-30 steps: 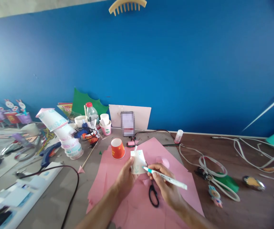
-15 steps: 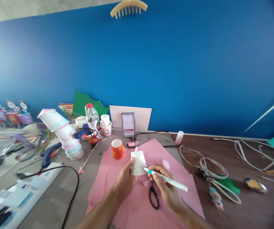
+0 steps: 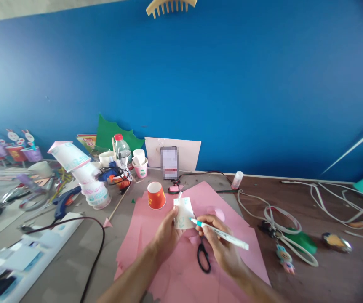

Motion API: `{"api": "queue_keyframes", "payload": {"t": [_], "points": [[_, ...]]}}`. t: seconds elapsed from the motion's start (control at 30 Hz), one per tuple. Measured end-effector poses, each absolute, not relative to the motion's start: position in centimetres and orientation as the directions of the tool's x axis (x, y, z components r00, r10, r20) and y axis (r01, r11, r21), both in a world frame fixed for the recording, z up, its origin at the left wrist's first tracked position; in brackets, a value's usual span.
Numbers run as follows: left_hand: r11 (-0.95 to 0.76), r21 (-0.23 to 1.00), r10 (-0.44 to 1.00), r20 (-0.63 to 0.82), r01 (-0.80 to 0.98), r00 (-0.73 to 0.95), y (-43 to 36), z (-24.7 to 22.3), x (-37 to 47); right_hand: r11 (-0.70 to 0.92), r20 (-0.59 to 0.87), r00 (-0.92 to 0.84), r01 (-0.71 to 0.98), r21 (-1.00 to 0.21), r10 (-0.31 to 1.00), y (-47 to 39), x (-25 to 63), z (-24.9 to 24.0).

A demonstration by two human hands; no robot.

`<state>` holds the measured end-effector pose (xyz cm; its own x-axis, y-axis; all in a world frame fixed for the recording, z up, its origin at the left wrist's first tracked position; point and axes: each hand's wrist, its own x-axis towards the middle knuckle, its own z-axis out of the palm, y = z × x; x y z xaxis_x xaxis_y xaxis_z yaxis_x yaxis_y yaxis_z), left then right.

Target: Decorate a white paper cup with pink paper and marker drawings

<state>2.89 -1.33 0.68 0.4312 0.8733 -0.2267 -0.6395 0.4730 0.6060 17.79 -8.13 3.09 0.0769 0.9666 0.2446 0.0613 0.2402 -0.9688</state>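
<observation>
My left hand (image 3: 168,225) is closed around what looks like a small white paper cup (image 3: 184,210), held above the pink paper. Teal drawn marks show on its side, and a short white stub (image 3: 180,195) sticks up at its top. In my right hand (image 3: 217,240) is a white marker (image 3: 227,238) with a teal collar, its tip at the right side of the cup. Black-handled scissors (image 3: 204,256) lie on the pink paper (image 3: 172,277) below my hands, their blades partly hidden. Behind the white cup stands a red paper cup (image 3: 156,196).
A leaning stack of decorated paper cups (image 3: 88,172) stands at the left, near a blue glue gun (image 3: 64,202). A phone (image 3: 169,163) leans at the wall. To the right are a glue bottle (image 3: 237,180), white cables (image 3: 342,206) and a keychain (image 3: 285,257). A dark cord (image 3: 101,252) crosses the left.
The view has tilted slightly, so everything sits a little higher. The marker tip has moved slightly up along the cup's right side. Both grips are unchanged.
</observation>
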Motion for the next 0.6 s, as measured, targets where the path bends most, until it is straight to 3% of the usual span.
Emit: {"api": "queue_keyframes", "payload": {"t": [0.6], "points": [[0.454, 0.630, 0.878, -0.196, -0.630, 0.436, -1.47, 0.86, 2.90, 0.221, 0.227, 0.098, 0.066, -0.973, 0.969, -7.96, 17.76, 2.92]]}}
